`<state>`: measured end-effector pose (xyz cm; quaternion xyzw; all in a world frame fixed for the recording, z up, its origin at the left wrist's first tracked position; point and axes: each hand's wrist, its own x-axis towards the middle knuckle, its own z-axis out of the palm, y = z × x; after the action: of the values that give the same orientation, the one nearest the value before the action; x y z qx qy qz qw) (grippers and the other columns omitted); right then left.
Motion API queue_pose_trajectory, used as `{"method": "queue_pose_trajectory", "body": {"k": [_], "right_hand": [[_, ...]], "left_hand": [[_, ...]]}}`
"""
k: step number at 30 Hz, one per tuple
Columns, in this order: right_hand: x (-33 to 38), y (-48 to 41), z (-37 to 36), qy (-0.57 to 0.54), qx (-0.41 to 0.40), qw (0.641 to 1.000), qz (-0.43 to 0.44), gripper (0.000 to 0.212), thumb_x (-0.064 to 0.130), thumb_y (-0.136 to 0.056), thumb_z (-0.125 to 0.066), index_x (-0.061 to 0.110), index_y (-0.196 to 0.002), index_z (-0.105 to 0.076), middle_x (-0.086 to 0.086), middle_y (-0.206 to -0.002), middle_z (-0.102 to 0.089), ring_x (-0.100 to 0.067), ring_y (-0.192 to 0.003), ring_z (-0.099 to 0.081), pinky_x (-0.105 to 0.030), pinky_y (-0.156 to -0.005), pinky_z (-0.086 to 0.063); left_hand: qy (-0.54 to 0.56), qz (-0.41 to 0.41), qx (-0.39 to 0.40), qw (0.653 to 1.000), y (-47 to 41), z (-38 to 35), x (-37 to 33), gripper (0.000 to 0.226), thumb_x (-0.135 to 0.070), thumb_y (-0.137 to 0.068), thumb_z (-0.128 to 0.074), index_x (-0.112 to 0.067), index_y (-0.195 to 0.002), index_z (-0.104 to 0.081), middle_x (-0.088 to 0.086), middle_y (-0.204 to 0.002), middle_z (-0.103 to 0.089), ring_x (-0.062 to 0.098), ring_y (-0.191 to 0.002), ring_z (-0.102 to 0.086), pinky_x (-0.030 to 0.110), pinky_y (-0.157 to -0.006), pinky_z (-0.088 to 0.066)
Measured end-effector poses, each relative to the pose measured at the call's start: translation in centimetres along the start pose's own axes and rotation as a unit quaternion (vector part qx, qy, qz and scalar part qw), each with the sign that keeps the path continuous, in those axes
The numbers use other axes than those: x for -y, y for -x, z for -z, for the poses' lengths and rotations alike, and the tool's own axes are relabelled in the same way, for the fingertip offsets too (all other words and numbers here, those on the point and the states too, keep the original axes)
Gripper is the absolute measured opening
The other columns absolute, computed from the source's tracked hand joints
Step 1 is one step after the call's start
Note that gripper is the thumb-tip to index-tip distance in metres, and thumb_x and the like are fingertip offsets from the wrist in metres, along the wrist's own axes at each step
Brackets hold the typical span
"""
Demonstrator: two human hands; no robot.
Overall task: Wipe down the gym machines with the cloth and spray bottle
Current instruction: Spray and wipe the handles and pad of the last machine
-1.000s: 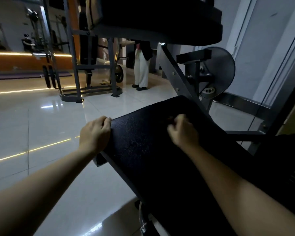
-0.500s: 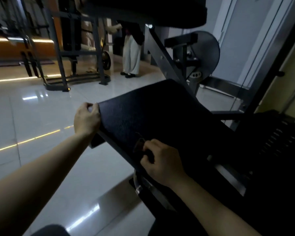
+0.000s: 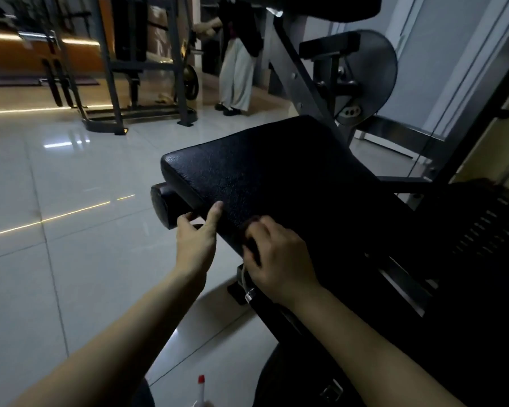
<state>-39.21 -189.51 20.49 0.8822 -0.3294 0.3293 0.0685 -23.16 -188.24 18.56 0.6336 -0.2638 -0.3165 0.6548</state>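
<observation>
Left hand [image 3: 196,239] clamps the near edge of the black seat pad [image 3: 276,177], thumb flat on top, fingers hooked underneath. Right hand [image 3: 279,259] is balled around a dark cloth [image 3: 249,230], pressing it on the pad just beside that thumb. The pad is pebbled and matte. At the bottom edge is the white spray bottle [image 3: 201,387], red tip up, contents unreadable.
</observation>
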Motion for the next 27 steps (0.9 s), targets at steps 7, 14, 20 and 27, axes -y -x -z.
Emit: {"method": "queue_pose_trajectory", "body": {"k": [7, 14, 20, 27], "right_hand": [[0.0, 2.0, 1.7, -0.023, 0.059, 0.998, 0.016, 0.042, 0.056, -0.093, -0.05, 0.018, -0.109, -0.06, -0.006, -0.11, -0.052, -0.026, -0.102, -0.05, -0.042, -0.087, -0.044], [-0.6, 2.4, 1.2, 0.073, 0.041, 0.988, 0.126, 0.022, 0.022, -0.087, -0.062, 0.018, -0.109, -0.064, -0.011, -0.103, -0.054, -0.031, -0.093, -0.052, -0.042, -0.074, -0.044], [4.0, -10.4, -5.3, 0.094, 0.011, 0.97, 0.222, 0.013, 0.007, -0.084, -0.056, 0.01, -0.096, -0.06, -0.016, -0.092, -0.052, -0.033, -0.079, -0.05, -0.043, -0.068, -0.038], [7.2, -19.1, -7.3, -0.099, 0.045, 0.993, 0.048, 0.018, 0.022, -0.094, -0.059, 0.011, -0.108, -0.063, -0.011, -0.106, -0.054, -0.024, -0.093, -0.054, -0.034, -0.081, -0.044]], "left_hand": [[0.042, 0.041, 0.189, 0.98, 6.5, 2.1, -0.2, 0.039, -0.038, -0.105, -0.046, -0.003, -0.103, -0.062, 0.018, -0.078, -0.059, 0.031, -0.062, -0.058, 0.037, -0.059, -0.046], [0.096, 0.093, 0.184, 0.974, 4.3, 3.2, -0.5, 0.031, -0.03, -0.1, -0.058, -0.002, -0.115, -0.061, 0.016, -0.094, -0.065, 0.033, -0.081, -0.07, 0.045, -0.073, -0.06], [0.182, 0.047, 0.082, 0.979, 1.0, 5.7, -2.2, 0.019, -0.026, -0.105, -0.049, -0.022, -0.119, -0.06, 0.011, -0.114, -0.07, 0.027, -0.101, -0.071, 0.045, -0.087, -0.059], [0.202, -0.024, -0.027, 0.979, -5.7, 5.5, -5.9, 0.048, -0.061, -0.097, -0.037, -0.028, -0.119, -0.065, 0.007, -0.117, -0.07, 0.026, -0.112, -0.067, 0.043, -0.08, -0.06]]}}
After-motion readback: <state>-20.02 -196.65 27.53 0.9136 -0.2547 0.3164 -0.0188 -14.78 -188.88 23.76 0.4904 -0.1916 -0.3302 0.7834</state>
